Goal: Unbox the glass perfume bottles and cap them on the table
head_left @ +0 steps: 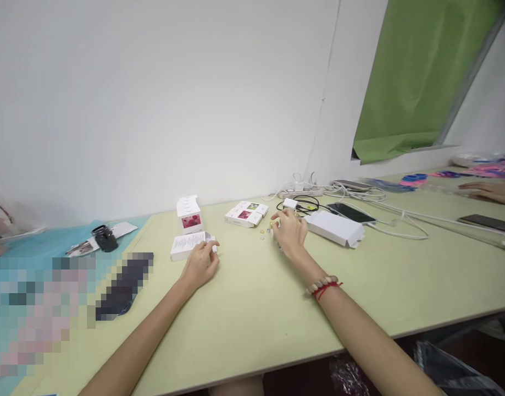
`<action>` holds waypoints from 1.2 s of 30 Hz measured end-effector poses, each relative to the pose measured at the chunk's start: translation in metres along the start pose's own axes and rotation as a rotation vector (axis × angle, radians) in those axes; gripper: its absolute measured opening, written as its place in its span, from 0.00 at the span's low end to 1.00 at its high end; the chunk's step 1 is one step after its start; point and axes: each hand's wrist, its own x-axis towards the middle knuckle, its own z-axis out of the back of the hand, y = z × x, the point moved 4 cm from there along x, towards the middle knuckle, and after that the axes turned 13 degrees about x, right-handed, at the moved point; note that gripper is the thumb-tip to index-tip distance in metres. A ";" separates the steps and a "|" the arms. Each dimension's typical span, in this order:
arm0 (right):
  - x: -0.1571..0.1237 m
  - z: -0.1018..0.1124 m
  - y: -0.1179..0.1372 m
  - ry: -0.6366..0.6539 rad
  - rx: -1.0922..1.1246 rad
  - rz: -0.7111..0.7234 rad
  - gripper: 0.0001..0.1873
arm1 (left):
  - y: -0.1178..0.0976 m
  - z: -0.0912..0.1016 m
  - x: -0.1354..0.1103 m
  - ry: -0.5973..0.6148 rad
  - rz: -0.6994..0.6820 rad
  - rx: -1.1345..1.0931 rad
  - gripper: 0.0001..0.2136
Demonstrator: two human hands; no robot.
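My left hand (200,264) is closed at the right end of a small white box (184,245) with printed text, which lies flat on the table; its end flaps show by my fingers. My right hand (290,232), with beads and a red string at the wrist, reaches down with bent fingers over a few tiny clear and yellowish pieces (262,233). What its fingertips hold is hidden. Behind the left hand stands a row of white boxes (190,220) with a red picture. Between the hands, farther back, lie white picture boxes (246,213).
A blank white box (336,227) lies right of my right hand, near a phone (351,213) and tangled cables (304,204). A power strip (300,192) sits against the wall. Leftward are a dark jar (105,237) and blue cloth. Another person's hand (489,191) rests at the far right.
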 end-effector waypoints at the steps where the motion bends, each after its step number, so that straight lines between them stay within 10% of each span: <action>1: 0.000 0.001 -0.002 -0.024 0.011 0.010 0.11 | 0.001 0.001 0.000 -0.033 0.007 0.028 0.11; 19: 0.001 0.011 -0.031 -0.393 0.113 -0.204 0.23 | 0.047 -0.011 -0.015 -0.108 0.579 0.335 0.23; 30: 0.000 0.001 -0.045 -0.401 0.121 -0.330 0.22 | 0.015 0.003 -0.002 -0.067 0.112 0.216 0.12; 36: 0.000 -0.006 -0.058 -0.440 0.174 -0.395 0.18 | 0.014 0.004 -0.003 -0.070 0.111 0.176 0.21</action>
